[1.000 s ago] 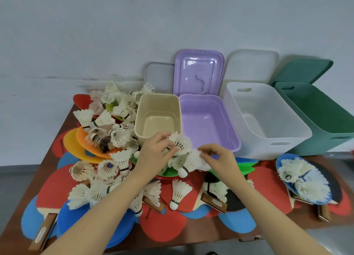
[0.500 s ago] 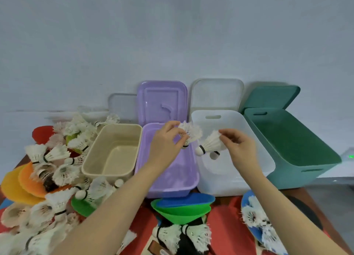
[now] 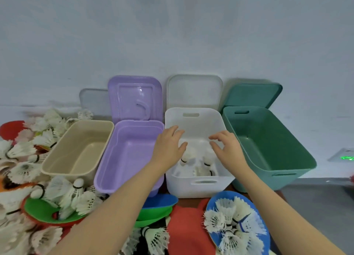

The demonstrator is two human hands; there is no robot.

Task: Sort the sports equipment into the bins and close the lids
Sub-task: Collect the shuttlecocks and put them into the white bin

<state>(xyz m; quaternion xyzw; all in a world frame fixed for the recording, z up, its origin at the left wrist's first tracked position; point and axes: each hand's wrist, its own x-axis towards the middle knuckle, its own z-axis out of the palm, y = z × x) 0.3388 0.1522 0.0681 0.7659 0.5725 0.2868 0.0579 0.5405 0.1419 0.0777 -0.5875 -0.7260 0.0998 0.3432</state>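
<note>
Hands hover over the white bin (image 3: 193,185): left hand (image 3: 168,145) and right hand (image 3: 227,149) both spread, holding nothing. Shuttlecocks (image 3: 188,158) lie inside it. Many more shuttlecocks on the table (image 3: 69,194) wait; better to gather several per trip and drop them low.

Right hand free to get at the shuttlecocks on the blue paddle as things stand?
Probably yes. The right hand is open over the white bin, holding nothing, and the shuttlecocks lie uncovered on the blue paddle just in front of that bin, beside the right forearm.
</note>
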